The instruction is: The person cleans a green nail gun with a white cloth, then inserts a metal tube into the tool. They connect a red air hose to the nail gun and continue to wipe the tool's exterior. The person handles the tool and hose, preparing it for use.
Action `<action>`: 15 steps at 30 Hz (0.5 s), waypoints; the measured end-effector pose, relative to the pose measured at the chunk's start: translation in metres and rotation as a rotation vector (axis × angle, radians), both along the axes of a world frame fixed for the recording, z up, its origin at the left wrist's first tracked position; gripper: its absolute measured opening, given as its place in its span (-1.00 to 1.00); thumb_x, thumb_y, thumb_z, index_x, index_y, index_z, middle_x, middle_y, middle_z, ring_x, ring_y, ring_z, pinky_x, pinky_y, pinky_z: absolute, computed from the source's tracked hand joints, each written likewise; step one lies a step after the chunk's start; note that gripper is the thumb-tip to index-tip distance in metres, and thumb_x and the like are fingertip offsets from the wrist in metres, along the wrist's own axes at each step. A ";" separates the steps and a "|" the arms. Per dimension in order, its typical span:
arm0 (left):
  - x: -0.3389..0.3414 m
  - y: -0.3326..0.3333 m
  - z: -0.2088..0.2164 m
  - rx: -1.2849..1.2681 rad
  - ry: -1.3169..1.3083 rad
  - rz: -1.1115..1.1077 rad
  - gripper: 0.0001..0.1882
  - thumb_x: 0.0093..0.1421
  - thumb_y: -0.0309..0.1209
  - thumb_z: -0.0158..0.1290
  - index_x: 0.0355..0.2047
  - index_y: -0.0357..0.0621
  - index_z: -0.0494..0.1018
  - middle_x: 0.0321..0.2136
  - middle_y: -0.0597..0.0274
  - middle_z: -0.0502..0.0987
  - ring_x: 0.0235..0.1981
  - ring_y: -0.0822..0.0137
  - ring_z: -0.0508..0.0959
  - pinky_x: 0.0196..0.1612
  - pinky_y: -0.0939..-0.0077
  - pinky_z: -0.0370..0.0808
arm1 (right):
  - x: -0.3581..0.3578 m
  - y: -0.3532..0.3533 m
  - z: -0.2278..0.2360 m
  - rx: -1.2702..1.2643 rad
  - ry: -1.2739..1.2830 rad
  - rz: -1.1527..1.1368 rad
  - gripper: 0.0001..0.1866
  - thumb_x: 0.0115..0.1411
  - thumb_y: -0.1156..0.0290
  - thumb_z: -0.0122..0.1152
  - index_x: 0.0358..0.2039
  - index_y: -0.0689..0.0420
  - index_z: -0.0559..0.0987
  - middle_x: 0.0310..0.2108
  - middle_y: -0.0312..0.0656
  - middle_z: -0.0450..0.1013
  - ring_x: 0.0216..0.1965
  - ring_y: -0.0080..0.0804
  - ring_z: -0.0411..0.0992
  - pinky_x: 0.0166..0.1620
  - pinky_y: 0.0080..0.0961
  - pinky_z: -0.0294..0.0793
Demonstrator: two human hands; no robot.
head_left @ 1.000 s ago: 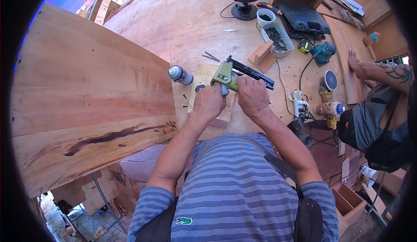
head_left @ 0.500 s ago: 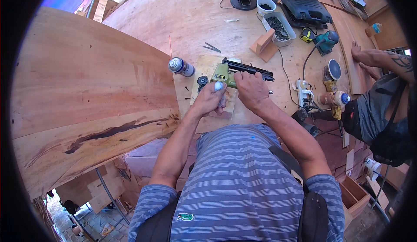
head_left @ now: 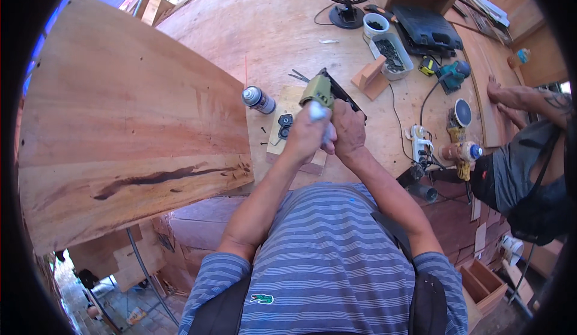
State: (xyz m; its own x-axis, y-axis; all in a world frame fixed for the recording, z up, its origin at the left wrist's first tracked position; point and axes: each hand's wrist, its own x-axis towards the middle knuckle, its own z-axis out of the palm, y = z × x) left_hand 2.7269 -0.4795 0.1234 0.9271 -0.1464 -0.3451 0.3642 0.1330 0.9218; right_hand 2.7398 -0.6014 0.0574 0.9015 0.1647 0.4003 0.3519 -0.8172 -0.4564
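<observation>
one big board (head_left: 138,100): stands at the far left, brown, with a dark wavy mark low down.
can (head_left: 259,101): stands on the table (head_left: 228,28) just right of the big board; a thin red straw shows by its top.
screws (head_left: 263,130): two, dark, lying on the table near the can.
small board (head_left: 293,100): pale, flat on the table.
black part (head_left: 285,121): lies on the small board.
black strips (head_left: 299,75): thin, on the table just past the far end of the small board.
left hand (head_left: 305,138): curled round a pale thing (head_left: 317,111) right by the gun (head_left: 318,89); too blurry to tell what the pale thing is.
gun: up over the small board, at the two hands; green body, long black rail slanting down to the right.
right hand (head_left: 349,129): bent nearly closed, gripping the gun on its rail side; fingertips are hidden.
block (head_left: 371,79): wood, on the table right of the gun.
tub (head_left: 393,57): full of small dark bits, just past the block.
plug strip (head_left: 419,142): white, with plugs in it.
sander (head_left: 454,76): teal, near the tub.
other person's hand (head_left: 494,88): flat on a long board (head_left: 481,103) at the right.
</observation>
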 end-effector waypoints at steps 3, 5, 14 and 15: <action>0.004 0.003 -0.009 0.964 -0.486 -0.114 -0.66 0.17 -0.38 0.05 -0.12 -0.33 0.29 -0.58 -0.21 0.54 -0.59 -0.15 0.57 -0.49 0.01 0.51 | 0.002 0.001 -0.005 0.035 0.051 -0.066 -0.77 0.06 0.45 0.15 -0.28 0.08 0.33 -0.42 -0.15 0.38 -0.41 -0.08 0.44 -0.31 -0.15 0.22; 0.003 0.002 0.009 1.107 -0.389 -0.200 -0.57 0.11 -0.34 0.09 -0.07 -0.30 0.26 -0.57 -0.31 0.54 -0.49 -0.29 0.58 -0.39 -0.13 0.51 | -0.002 -0.003 -0.009 0.045 0.069 -0.063 -0.74 0.03 0.48 0.18 -0.28 0.08 0.33 -0.43 -0.15 0.38 -0.41 -0.08 0.45 -0.31 -0.14 0.22; -0.001 0.006 -0.075 0.774 -0.263 -0.307 -0.76 0.29 -0.38 -0.02 -0.21 -0.36 0.29 -0.62 -0.05 0.52 -0.70 0.11 0.54 -0.64 0.19 0.46 | -0.028 -0.013 -0.046 0.025 0.294 -0.005 -0.75 0.03 0.47 0.17 -0.29 0.12 0.33 -0.42 -0.06 0.42 -0.34 0.00 0.46 -0.27 -0.08 0.25; -0.001 0.003 -0.080 0.635 -0.144 -0.302 -0.78 0.31 -0.38 -0.03 -0.22 -0.34 0.29 -0.63 0.02 0.51 -0.72 0.19 0.52 -0.68 0.27 0.45 | -0.032 -0.014 -0.053 0.055 0.299 -0.010 -0.75 0.03 0.47 0.17 -0.29 0.12 0.33 -0.42 -0.05 0.42 -0.33 0.03 0.46 -0.26 -0.07 0.26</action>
State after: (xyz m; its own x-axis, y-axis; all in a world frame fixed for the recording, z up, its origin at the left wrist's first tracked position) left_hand 2.7260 -0.4763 0.0430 0.9205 -0.2154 -0.3260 0.1692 -0.5323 0.8294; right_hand 2.7075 -0.6150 0.0047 0.9821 0.1409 0.1252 0.1877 -0.7911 -0.5822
